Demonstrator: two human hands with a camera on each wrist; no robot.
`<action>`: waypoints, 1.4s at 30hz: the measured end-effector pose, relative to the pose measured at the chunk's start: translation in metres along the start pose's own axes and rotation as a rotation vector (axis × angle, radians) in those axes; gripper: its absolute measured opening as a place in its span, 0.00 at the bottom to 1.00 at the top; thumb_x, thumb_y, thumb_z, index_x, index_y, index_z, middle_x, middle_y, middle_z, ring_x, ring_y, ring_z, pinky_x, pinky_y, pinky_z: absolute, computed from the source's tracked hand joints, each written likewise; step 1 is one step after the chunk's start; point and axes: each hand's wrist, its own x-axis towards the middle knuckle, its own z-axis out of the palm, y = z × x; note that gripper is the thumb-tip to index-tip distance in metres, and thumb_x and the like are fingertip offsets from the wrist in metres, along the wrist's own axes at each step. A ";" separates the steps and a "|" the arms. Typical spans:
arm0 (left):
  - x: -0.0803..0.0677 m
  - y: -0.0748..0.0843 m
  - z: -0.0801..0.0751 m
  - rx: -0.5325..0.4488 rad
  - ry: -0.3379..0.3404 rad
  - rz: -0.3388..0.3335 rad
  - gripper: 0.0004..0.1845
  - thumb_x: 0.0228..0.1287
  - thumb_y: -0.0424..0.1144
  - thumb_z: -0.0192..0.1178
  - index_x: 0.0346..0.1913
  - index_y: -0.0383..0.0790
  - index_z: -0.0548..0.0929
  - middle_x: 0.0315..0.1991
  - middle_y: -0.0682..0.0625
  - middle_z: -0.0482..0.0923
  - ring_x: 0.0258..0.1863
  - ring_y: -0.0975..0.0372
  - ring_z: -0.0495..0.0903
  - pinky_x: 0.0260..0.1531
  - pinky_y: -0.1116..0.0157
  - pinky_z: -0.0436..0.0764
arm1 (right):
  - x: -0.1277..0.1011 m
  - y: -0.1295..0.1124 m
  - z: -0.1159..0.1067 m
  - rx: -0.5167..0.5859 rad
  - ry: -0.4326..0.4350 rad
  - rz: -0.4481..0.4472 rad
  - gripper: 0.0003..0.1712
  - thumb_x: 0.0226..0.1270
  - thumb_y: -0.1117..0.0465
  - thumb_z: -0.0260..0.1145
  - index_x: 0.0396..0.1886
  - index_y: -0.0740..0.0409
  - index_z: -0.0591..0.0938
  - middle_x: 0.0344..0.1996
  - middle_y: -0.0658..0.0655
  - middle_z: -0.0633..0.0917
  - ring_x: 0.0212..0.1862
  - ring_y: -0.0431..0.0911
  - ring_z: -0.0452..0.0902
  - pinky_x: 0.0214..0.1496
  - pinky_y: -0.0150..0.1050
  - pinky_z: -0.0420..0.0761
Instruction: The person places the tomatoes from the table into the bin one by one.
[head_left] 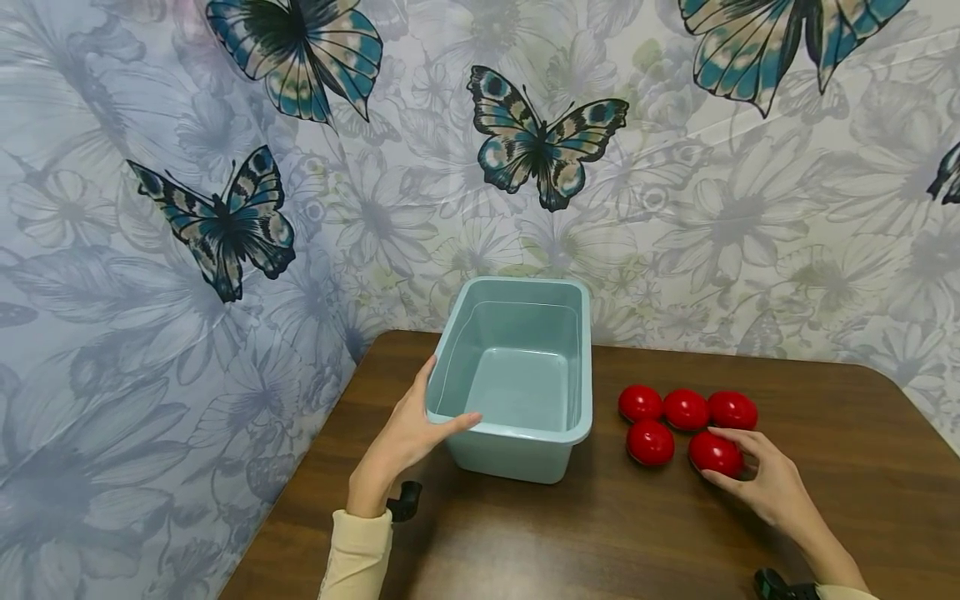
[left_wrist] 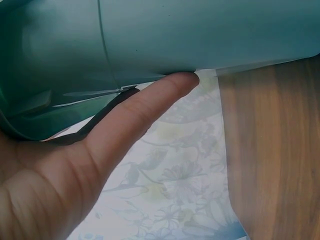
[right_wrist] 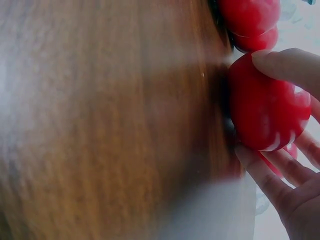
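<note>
A light green plastic bin [head_left: 517,458] stands on the wooden table, with nothing inside. My left hand [head_left: 401,437] holds its near left corner, the thumb at the front rim and the fingers along the left side. In the left wrist view one finger [left_wrist: 145,110] lies straight against the green wall. To the right are several glossy red balls, slightly oval. My right hand [head_left: 772,483] grips the near right red ball [head_left: 712,452] between thumb and fingers. The right wrist view shows that red ball [right_wrist: 267,107] between the thumb and the fingers, close to the tabletop.
Three red balls make a back row, among them the middle ball [head_left: 686,409]. Another red ball [head_left: 650,442] sits in front of the row's left end. Behind the brown table [head_left: 825,417] hangs a butterfly-patterned cloth [head_left: 420,208], which also covers the left side.
</note>
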 end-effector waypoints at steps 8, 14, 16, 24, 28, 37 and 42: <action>0.000 -0.001 0.000 -0.012 0.001 0.003 0.67 0.55 0.67 0.75 0.86 0.57 0.40 0.84 0.44 0.48 0.80 0.43 0.55 0.72 0.35 0.61 | -0.002 -0.001 0.002 -0.004 -0.003 0.006 0.36 0.48 0.62 0.88 0.59 0.62 0.85 0.55 0.66 0.81 0.49 0.12 0.57 0.40 0.15 0.73; 0.000 -0.002 0.000 -0.015 0.002 0.023 0.67 0.55 0.67 0.74 0.86 0.56 0.40 0.84 0.45 0.47 0.80 0.44 0.56 0.73 0.35 0.61 | -0.003 -0.002 0.003 -0.001 0.004 0.007 0.36 0.48 0.63 0.88 0.59 0.62 0.85 0.55 0.67 0.80 0.49 0.13 0.58 0.40 0.13 0.72; 0.000 -0.002 0.000 -0.014 0.002 0.027 0.67 0.55 0.67 0.74 0.86 0.55 0.40 0.84 0.45 0.47 0.80 0.44 0.55 0.73 0.35 0.61 | -0.004 -0.001 0.003 -0.001 0.009 0.008 0.36 0.48 0.63 0.88 0.59 0.63 0.85 0.54 0.67 0.80 0.49 0.13 0.58 0.40 0.13 0.72; 0.002 -0.002 0.001 -0.030 -0.003 0.029 0.68 0.54 0.67 0.75 0.86 0.56 0.40 0.85 0.46 0.46 0.81 0.45 0.54 0.73 0.36 0.60 | -0.007 -0.006 -0.002 0.029 0.117 0.036 0.36 0.47 0.65 0.88 0.59 0.64 0.85 0.51 0.62 0.82 0.44 0.11 0.63 0.40 0.11 0.71; 0.002 -0.002 0.000 -0.026 0.010 0.032 0.68 0.54 0.67 0.75 0.86 0.55 0.40 0.84 0.45 0.48 0.80 0.45 0.56 0.73 0.37 0.61 | 0.004 -0.021 -0.012 0.132 0.168 0.045 0.36 0.53 0.65 0.85 0.63 0.63 0.83 0.50 0.42 0.79 0.43 0.16 0.72 0.41 0.13 0.75; -0.002 0.003 0.001 -0.040 0.004 0.020 0.68 0.55 0.68 0.74 0.86 0.55 0.39 0.85 0.46 0.45 0.81 0.45 0.53 0.73 0.36 0.60 | 0.060 -0.083 -0.032 0.288 0.155 -0.079 0.36 0.61 0.70 0.79 0.70 0.61 0.80 0.53 0.36 0.79 0.49 0.24 0.78 0.49 0.16 0.76; -0.002 0.003 0.001 -0.037 0.007 0.019 0.68 0.55 0.68 0.74 0.86 0.56 0.39 0.85 0.45 0.45 0.81 0.45 0.52 0.73 0.35 0.61 | 0.095 -0.130 -0.023 0.428 0.137 -0.128 0.35 0.62 0.72 0.77 0.70 0.60 0.79 0.57 0.41 0.81 0.52 0.30 0.81 0.49 0.20 0.80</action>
